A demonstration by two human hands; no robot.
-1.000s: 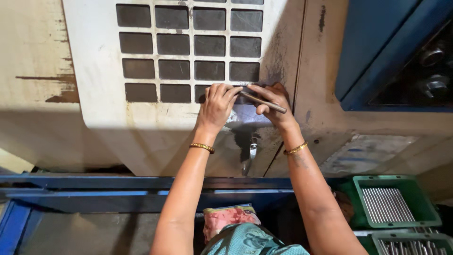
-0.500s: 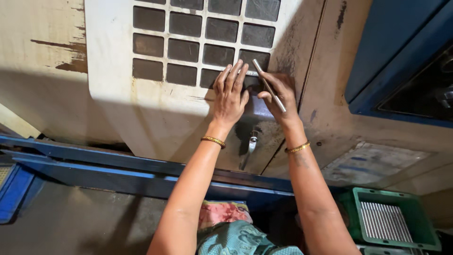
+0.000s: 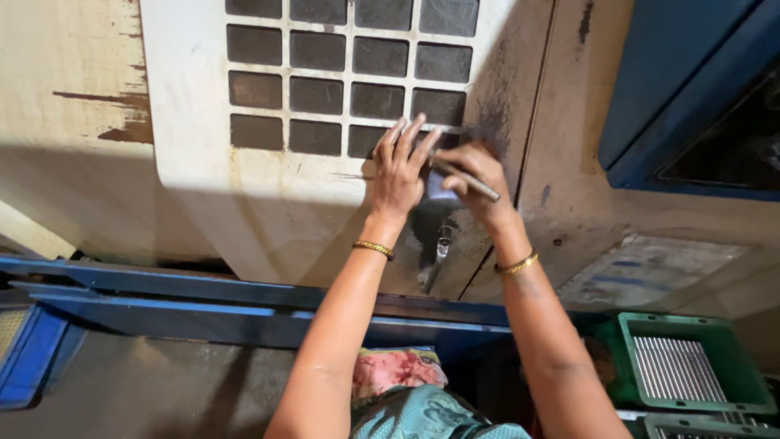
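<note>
Right hand's grip [image 3: 475, 175] pinched a thin metal rod [image 3: 465, 179]; left hand [image 3: 400, 167] lay flat and open at nine o'clock, both having shifted lower on the machine door [image 3: 268, 203].

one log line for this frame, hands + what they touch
left hand: flat on cream machine door | right hand: grips thin metal rod by dark handle | green crate: lower right

A grimy cream machine housing [image 3: 89, 187] fills the view, rust-streaked, its lower half in shadow. A blue steel rail [image 3: 203, 297] runs below it. Green crates [image 3: 691, 402] of metal rods sit lower right.
</note>
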